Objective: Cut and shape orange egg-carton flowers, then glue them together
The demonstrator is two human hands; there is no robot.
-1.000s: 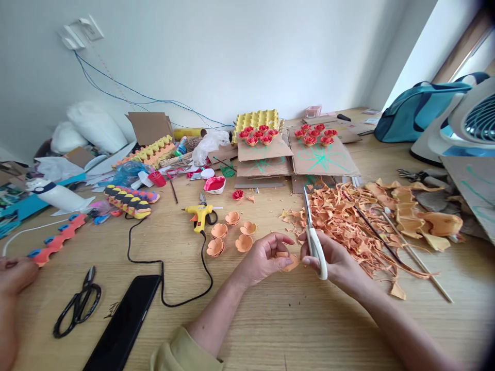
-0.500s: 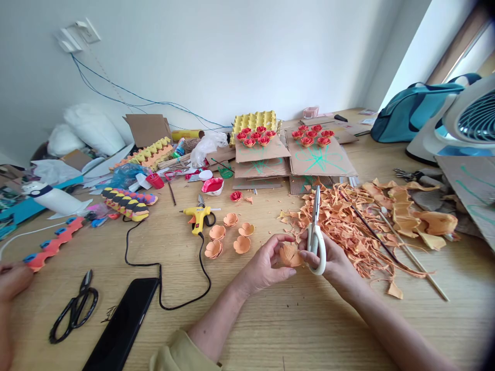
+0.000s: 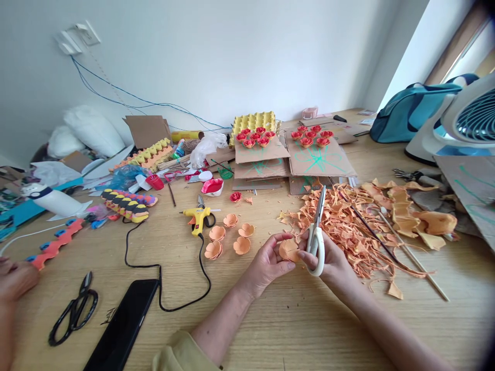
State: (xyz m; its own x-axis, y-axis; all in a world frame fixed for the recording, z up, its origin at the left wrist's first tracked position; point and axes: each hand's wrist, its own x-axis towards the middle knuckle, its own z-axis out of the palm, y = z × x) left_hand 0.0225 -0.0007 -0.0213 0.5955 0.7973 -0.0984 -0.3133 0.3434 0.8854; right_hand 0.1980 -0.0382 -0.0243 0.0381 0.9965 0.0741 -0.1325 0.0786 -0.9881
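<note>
Between my hands is an orange egg-carton cup (image 3: 288, 250) cut into petals. My left hand (image 3: 266, 268) grips it from the left, thumb below and fingers behind. White-handled scissors (image 3: 316, 242) stand blades up in my right hand (image 3: 333, 268), whose fingertips also touch the cup's right side. The blades point away from the cup. On the table to the left lie several cut orange petal cups (image 3: 242, 245). A heap of orange carton scraps (image 3: 340, 221) spreads just beyond my right hand.
A yellow glue gun (image 3: 199, 219) with a black cord lies left of the cups. Black scissors (image 3: 75, 312) and a phone (image 3: 122, 324) are nearer. Red flowers (image 3: 255, 137) sit on cardboard (image 3: 320, 161). At the left edge, another person's hand (image 3: 17, 278) is beside a painted carton strip (image 3: 58, 245).
The cup has turned slightly and shifted a little up and left in my fingers. The scissors' blades lean a bit more to the right. The other person's hand has moved slightly right.
</note>
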